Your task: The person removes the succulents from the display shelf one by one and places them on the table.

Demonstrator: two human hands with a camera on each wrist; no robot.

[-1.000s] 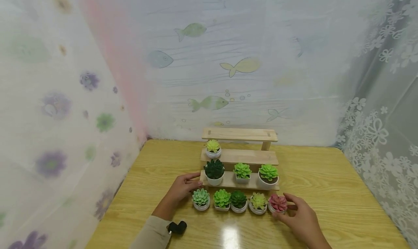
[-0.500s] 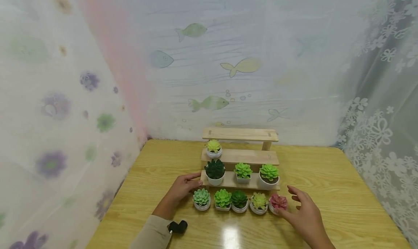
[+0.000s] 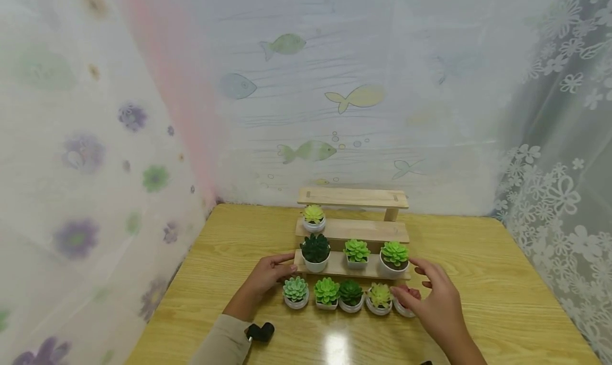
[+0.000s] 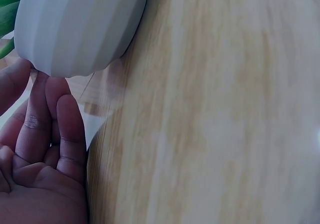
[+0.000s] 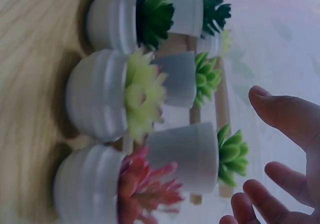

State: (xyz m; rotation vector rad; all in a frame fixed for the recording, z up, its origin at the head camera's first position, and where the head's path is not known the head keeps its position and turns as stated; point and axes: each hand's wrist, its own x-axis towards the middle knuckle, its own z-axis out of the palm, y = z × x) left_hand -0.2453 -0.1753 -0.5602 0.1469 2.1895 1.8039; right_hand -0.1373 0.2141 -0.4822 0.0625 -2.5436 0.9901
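The fingers of my left hand [image 3: 264,278] hold the left end of the lowest step of a wooden plant shelf [image 3: 353,230]. In the left wrist view a ribbed white pot [image 4: 80,26] stands just beyond those fingers. My right hand [image 3: 437,300] hovers over a red succulent [image 3: 407,292], partly hiding it. Its thumb and fingers are spread with nothing between them, as the right wrist view shows, near a bright green succulent [image 3: 394,253] at the right of the lowest step. A yellow-green succulent [image 3: 380,296] stands left of the red one.
The front row also has a pale green [image 3: 295,289], a bright green [image 3: 326,291] and a dark green succulent [image 3: 351,293]. A darker succulent [image 3: 315,249] and another green one [image 3: 356,251] share the lowest step. One yellow succulent [image 3: 313,215] sits on the middle step.
My right hand has let go of the red succulent's pot and moved up and forward over it, toward the shelf's right end. The left hand and the pots stay put.
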